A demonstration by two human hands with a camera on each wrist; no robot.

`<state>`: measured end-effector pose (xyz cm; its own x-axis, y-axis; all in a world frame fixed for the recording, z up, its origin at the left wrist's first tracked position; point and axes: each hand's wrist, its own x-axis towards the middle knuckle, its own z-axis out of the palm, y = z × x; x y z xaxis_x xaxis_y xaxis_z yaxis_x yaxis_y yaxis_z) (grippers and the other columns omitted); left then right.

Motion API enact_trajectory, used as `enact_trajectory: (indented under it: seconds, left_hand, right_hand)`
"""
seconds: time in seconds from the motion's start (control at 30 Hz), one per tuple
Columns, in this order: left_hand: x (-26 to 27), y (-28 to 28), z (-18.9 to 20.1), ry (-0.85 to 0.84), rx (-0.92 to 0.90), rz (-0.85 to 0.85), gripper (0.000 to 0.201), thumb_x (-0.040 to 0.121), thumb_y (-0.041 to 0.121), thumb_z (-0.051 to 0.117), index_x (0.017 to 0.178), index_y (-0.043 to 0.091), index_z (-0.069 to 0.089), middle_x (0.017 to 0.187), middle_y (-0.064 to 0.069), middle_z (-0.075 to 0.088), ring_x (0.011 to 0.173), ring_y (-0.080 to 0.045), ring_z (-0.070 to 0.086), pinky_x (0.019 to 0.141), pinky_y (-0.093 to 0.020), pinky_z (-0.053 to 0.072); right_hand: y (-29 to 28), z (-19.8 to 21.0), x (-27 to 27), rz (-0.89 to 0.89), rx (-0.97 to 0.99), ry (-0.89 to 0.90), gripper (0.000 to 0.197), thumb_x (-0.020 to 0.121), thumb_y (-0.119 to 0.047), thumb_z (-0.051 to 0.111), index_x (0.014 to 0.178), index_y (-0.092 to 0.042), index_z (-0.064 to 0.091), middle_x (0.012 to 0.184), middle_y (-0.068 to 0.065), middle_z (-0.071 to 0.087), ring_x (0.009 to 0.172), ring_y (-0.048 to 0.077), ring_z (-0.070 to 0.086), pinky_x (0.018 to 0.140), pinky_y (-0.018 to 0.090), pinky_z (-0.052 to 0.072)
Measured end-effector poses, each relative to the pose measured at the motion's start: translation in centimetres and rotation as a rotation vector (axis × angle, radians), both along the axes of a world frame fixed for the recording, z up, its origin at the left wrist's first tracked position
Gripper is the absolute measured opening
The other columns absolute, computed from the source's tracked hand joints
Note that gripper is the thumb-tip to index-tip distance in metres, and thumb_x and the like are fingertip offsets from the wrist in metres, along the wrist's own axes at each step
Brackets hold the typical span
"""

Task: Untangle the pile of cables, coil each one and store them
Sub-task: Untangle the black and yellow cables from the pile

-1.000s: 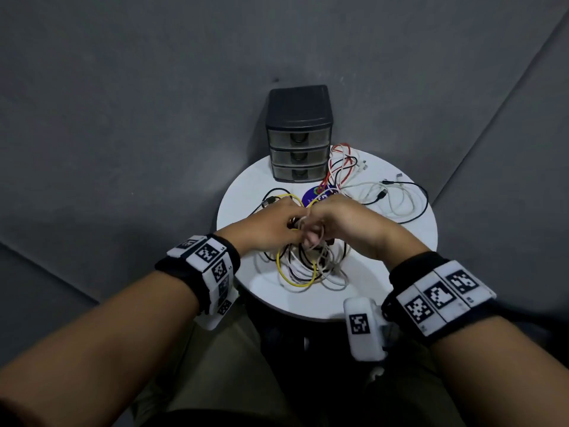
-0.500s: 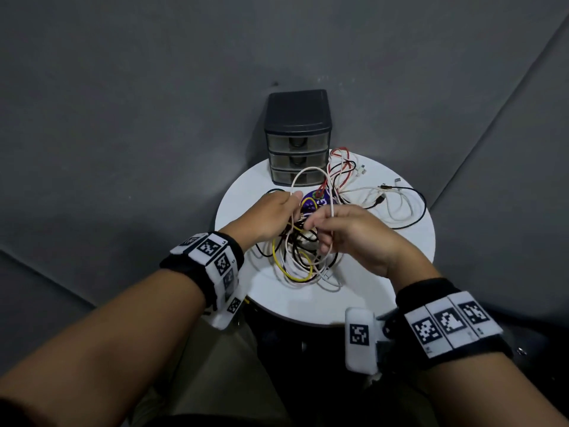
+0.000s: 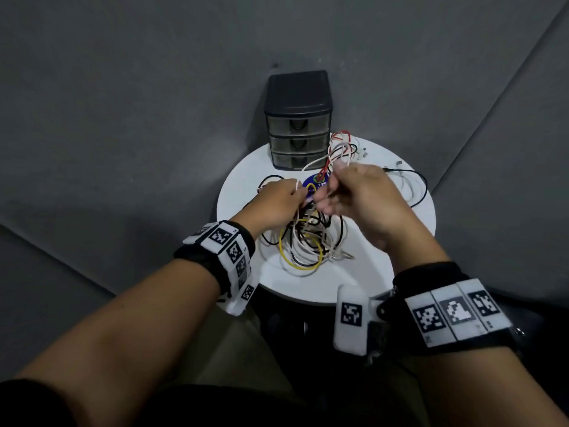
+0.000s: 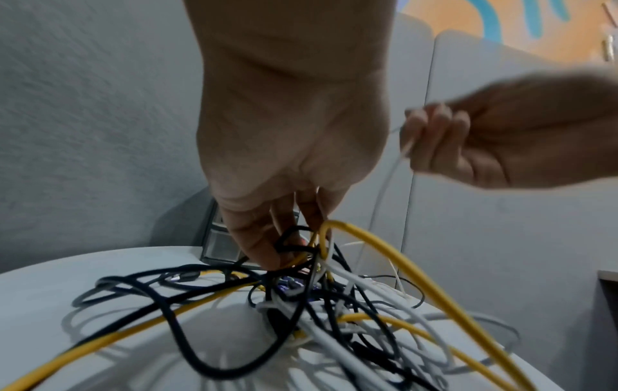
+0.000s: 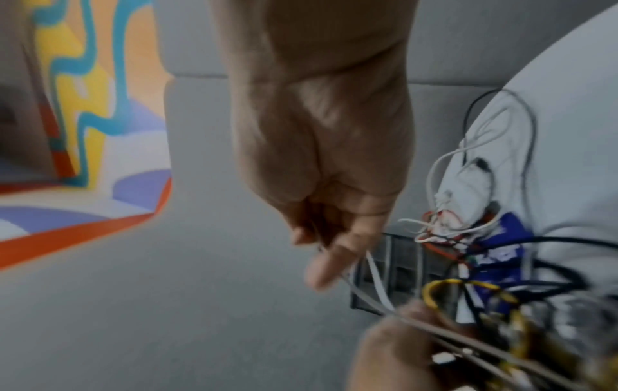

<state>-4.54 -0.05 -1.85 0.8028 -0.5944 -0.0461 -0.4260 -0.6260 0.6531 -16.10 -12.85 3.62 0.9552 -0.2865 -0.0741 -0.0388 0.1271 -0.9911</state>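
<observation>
While the left hand grips the knot of the cable pile at worktop centre, the right hand pinches a white cable toward 12 o'clock. Untangling stage; next, likely draw it free.

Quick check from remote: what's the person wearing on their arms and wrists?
Bare forearms, no sleeves. Each wrist carries a black band with white tiles printed with black square markers; the right wrist band also carries a white camera pod with one marker.
</observation>
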Motion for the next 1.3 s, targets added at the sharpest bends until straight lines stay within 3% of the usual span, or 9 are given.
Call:
enact_trajectory:
  seconds: [0.13, 0.3, 0.5, 0.63, 0.77, 0.87, 1.07, 1.2, 1.3]
  left_hand:
    - [-0.2, 0.4, -0.6, -0.042, 0.013, -0.019, 0.036, 0.105, 0.03, 0.047, 0.083, 0.006, 0.06, 0.088, -0.013, 0.065, 0.091, -0.032, 0.058, 0.08, -0.039, 0.045]
    - [-0.6, 0.7, -0.7, -0.031, 0.008, -0.037, 0.043, 0.104, 0.033, 0.055, 0.066, 0.013, 0.049, 0.07, -0.006, 0.052, 0.069, -0.021, 0.049, 0.063, -0.035, 0.034]
    - [-1.0, 1.3, -1.6, 0.069, -0.037, 0.028, 0.034, 0.104, 0.029, 0.052, 0.078, 0.016, 0.071, 0.074, -0.002, 0.061, 0.067, -0.015, 0.052, 0.061, -0.031, 0.033]
    - [-1.1, 1.7, -1.7, 0.156, -0.132, 0.068, 0.038, 0.104, 0.03, 0.049, 0.079, 0.024, 0.077, 0.094, -0.001, 0.073, 0.092, -0.017, 0.064, 0.083, -0.031, 0.043]
    - [-1.4, 1.0, -2.0, 0.21, -0.159, 0.111, 0.041, 0.106, 0.034, 0.047, 0.089, 0.018, 0.08, 0.104, -0.009, 0.072, 0.102, -0.021, 0.063, 0.084, -0.03, 0.041]
    - [-1.2, 1.4, -3.0, 0.25, -0.191, 0.155, 0.042, 0.104, 0.036, 0.047, 0.083, 0.023, 0.08, 0.102, -0.002, 0.074, 0.099, -0.025, 0.065, 0.094, -0.039, 0.046]
    - [-0.5, 1.6, -3.7, 0.299, -0.273, 0.17, 0.039, 0.105, 0.032, 0.047, 0.086, 0.023, 0.08, 0.104, 0.006, 0.074, 0.083, -0.007, 0.059, 0.085, -0.032, 0.043]
    - [-0.4, 1.9, -4.3, 0.322, -0.265, 0.214, 0.04, 0.105, 0.034, 0.048, 0.085, 0.022, 0.081, 0.116, 0.006, 0.07, 0.107, -0.01, 0.06, 0.092, -0.032, 0.04]
    - [-0.7, 2.0, -4.7, 0.33, -0.298, 0.228, 0.036, 0.103, 0.034, 0.051, 0.085, 0.024, 0.081, 0.115, 0.007, 0.073, 0.112, -0.009, 0.062, 0.1, -0.031, 0.041]
  right_hand:
    - [0.1, 3.0, -0.3, -0.038, 0.204, -0.226, 0.032, 0.106, -0.018, 0.045, 0.077, -0.008, 0.052, 0.068, 0.012, 0.064, 0.052, 0.016, 0.056, 0.05, 0.02, 0.045]
    - [-0.8, 2.8, -1.1, -0.021, 0.413, -0.408, 0.015, 0.098, -0.005, 0.049, 0.101, -0.003, 0.064, 0.077, 0.008, 0.065, 0.066, 0.014, 0.053, 0.061, 0.018, 0.043]
    - [-1.7, 2.4, -1.9, -0.177, -0.16, -0.226, 0.031, 0.108, -0.022, 0.042, 0.12, -0.012, 0.069, 0.058, 0.003, 0.063, 0.069, 0.016, 0.061, 0.069, 0.027, 0.046]
    - [-1.8, 3.0, -2.0, -0.27, -0.123, -0.207, 0.026, 0.105, -0.015, 0.049, 0.101, -0.015, 0.074, 0.051, -0.007, 0.045, 0.048, 0.01, 0.041, 0.051, 0.025, 0.034]
    - [-1.7, 3.1, -0.9, -0.369, -0.145, -0.026, 0.02, 0.1, -0.014, 0.056, 0.093, -0.018, 0.075, 0.047, -0.017, 0.048, 0.042, 0.003, 0.035, 0.043, 0.018, 0.029]
    - [-1.2, 4.6, -0.9, -0.294, -0.037, -0.081, 0.018, 0.097, -0.007, 0.058, 0.103, -0.018, 0.071, 0.052, -0.012, 0.049, 0.043, 0.007, 0.032, 0.044, 0.02, 0.024]
    - [-3.3, 6.2, -1.6, 0.031, 0.405, -0.444, 0.044, 0.091, -0.01, 0.057, 0.135, -0.017, 0.052, 0.088, 0.003, 0.057, 0.063, 0.012, 0.045, 0.06, 0.024, 0.031]
    - [-4.7, 5.2, -1.8, 0.008, 0.459, -0.549, 0.052, 0.096, -0.005, 0.054, 0.142, -0.024, 0.042, 0.117, 0.007, 0.064, 0.069, 0.013, 0.055, 0.062, 0.022, 0.039]
    - [-5.6, 4.4, -1.0, -0.152, 0.361, -0.395, 0.042, 0.097, -0.006, 0.052, 0.135, -0.024, 0.051, 0.089, 0.002, 0.063, 0.049, 0.007, 0.035, 0.047, 0.019, 0.026]
